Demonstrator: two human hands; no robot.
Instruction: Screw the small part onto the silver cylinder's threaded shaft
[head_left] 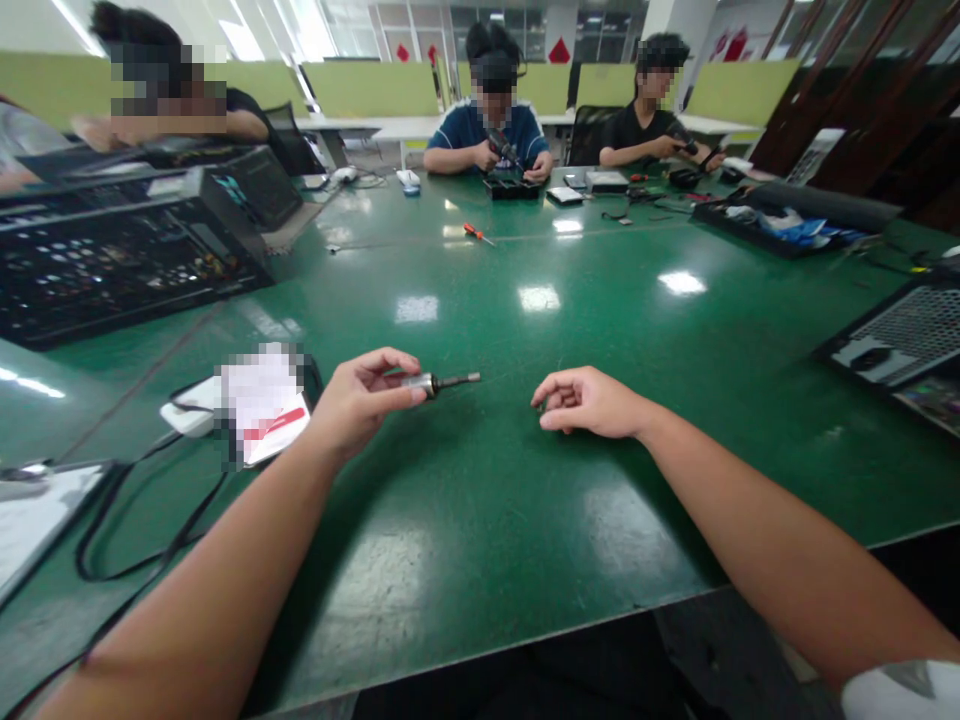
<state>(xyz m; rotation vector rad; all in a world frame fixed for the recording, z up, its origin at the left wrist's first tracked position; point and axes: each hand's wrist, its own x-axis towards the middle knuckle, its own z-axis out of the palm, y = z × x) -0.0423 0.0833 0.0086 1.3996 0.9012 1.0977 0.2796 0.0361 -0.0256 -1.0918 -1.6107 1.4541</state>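
My left hand (367, 398) is closed around a screwdriver-like tool (429, 385) with a silver barrel. Its thin dark shaft points right, towards my other hand, a little above the green tabletop (480, 480). Across a gap to the right, my right hand (581, 402) has its fingers curled and the thumb close to the index fingertip. A tiny dark spot shows at those fingertips, too small to name. The two hands are apart, and the tool's tip touches neither the right hand nor any other object.
Left of my forearm lie a badge-like card (274, 435) and a black strap (112, 575). A computer case (127, 250) stands at left, another metal case (911, 335) at right. An orange screwdriver (476, 233) lies farther off. Three people (487, 130) sit across the table.
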